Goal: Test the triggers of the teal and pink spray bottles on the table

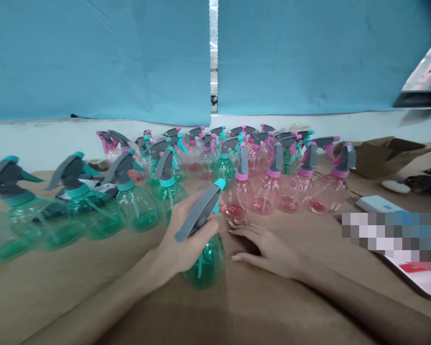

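Observation:
My left hand (187,239) is wrapped round the neck of a green spray bottle (204,268) with a grey and teal trigger head. That bottle stands upright, or nearly so, in front of me. My right hand (264,247) rests on the table with its fingers stretched out, just right of the held bottle and holding nothing. Its fingertips lie close to a pink spray bottle (237,196) in the front row. To the left, several green spray bottles (138,206) form a row. More pink spray bottles (290,194) stand to the right.
Behind the front rows, several mixed pink and green bottles (224,165) stand near the wall. A brown cardboard box (388,155) is at the back right, with a white mouse-shaped object (395,186) before it. A partly blurred-out flat object (422,280) lies at the right edge. Blue cloth (100,57) hangs behind.

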The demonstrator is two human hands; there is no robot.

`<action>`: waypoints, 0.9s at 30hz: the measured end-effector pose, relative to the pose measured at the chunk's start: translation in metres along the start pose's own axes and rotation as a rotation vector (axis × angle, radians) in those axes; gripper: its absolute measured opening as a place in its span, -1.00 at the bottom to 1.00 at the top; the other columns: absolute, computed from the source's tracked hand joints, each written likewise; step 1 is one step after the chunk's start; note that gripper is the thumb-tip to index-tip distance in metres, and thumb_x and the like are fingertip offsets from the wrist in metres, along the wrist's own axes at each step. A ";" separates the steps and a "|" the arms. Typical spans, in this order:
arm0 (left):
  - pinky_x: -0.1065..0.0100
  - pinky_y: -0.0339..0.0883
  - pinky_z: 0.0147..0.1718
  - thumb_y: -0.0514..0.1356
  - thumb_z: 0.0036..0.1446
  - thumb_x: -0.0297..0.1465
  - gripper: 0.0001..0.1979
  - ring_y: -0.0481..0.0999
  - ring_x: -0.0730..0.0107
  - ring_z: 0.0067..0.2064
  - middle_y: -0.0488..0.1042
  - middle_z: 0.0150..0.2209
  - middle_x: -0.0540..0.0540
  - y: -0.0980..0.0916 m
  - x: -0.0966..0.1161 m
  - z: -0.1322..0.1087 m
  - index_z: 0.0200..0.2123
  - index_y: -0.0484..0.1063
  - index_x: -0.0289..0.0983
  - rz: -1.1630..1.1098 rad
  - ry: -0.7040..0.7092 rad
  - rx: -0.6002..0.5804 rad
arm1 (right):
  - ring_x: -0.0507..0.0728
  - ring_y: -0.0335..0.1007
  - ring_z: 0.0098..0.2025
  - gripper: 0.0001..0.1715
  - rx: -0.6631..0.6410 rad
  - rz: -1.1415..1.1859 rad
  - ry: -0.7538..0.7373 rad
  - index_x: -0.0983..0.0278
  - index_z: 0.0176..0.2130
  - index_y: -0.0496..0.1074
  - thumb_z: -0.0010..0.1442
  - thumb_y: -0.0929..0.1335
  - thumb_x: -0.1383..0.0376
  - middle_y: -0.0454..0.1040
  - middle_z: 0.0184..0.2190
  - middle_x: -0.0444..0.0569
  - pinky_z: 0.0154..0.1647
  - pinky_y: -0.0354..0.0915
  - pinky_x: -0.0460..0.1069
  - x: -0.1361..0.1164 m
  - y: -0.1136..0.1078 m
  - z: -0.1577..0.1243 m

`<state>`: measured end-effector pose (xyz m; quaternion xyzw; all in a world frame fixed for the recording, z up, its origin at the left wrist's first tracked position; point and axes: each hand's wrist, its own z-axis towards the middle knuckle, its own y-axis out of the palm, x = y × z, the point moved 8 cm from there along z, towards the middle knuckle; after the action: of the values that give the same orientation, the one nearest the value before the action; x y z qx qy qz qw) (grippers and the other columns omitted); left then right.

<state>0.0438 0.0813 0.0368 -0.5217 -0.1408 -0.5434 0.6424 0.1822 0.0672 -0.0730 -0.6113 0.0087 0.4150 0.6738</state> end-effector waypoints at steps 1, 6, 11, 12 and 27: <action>0.40 0.12 -0.57 0.05 -0.05 -0.48 -0.92 0.19 0.48 -0.54 0.24 -0.54 0.09 0.000 0.000 0.000 -0.45 0.27 -0.19 -0.002 0.005 -0.003 | 0.22 0.17 0.18 -0.33 0.001 0.001 0.001 0.22 0.14 0.24 0.15 0.30 -0.04 0.30 0.14 0.06 0.18 0.11 0.20 0.000 0.000 0.000; 0.41 0.10 -0.58 0.06 -0.06 -0.49 -0.90 0.16 0.50 -0.56 0.21 -0.54 0.10 0.000 0.001 0.000 -0.42 0.29 -0.20 -0.027 0.014 -0.023 | 0.21 0.17 0.18 -0.33 -0.011 0.001 -0.008 0.23 0.15 0.24 0.15 0.30 -0.04 0.31 0.13 0.06 0.18 0.11 0.18 0.002 0.002 -0.001; 0.37 0.18 -0.51 0.06 -0.04 -0.47 -0.93 0.27 0.44 -0.51 0.24 -0.53 0.08 -0.002 -0.004 -0.001 -0.42 0.26 -0.19 -0.001 -0.021 0.008 | 0.23 0.18 0.17 -0.34 0.008 0.008 -0.008 0.22 0.15 0.24 0.16 0.29 -0.03 0.31 0.13 0.05 0.17 0.12 0.19 0.005 0.001 -0.003; 0.36 0.20 -0.49 0.07 -0.04 -0.47 -0.93 0.29 0.42 -0.49 0.26 -0.52 0.08 -0.003 -0.005 -0.001 -0.43 0.24 -0.19 0.011 -0.034 0.032 | 0.23 0.18 0.18 -0.34 0.004 0.005 -0.007 0.22 0.15 0.24 0.16 0.29 -0.03 0.31 0.14 0.05 0.17 0.12 0.19 0.005 0.001 -0.003; 0.32 0.20 -0.40 0.07 0.00 -0.47 -0.90 0.32 0.38 -0.43 0.29 -0.49 0.06 0.000 -0.006 -0.001 -0.36 0.26 -0.18 0.012 -0.024 0.052 | 0.21 0.08 0.23 -0.37 -0.004 -0.073 -0.011 0.21 0.20 0.19 0.23 0.22 -0.01 0.24 0.18 0.01 0.22 0.06 0.19 0.004 0.006 -0.007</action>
<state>0.0414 0.0836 0.0317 -0.5121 -0.1593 -0.5297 0.6571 0.1853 0.0633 -0.0816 -0.6101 -0.0182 0.3936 0.6874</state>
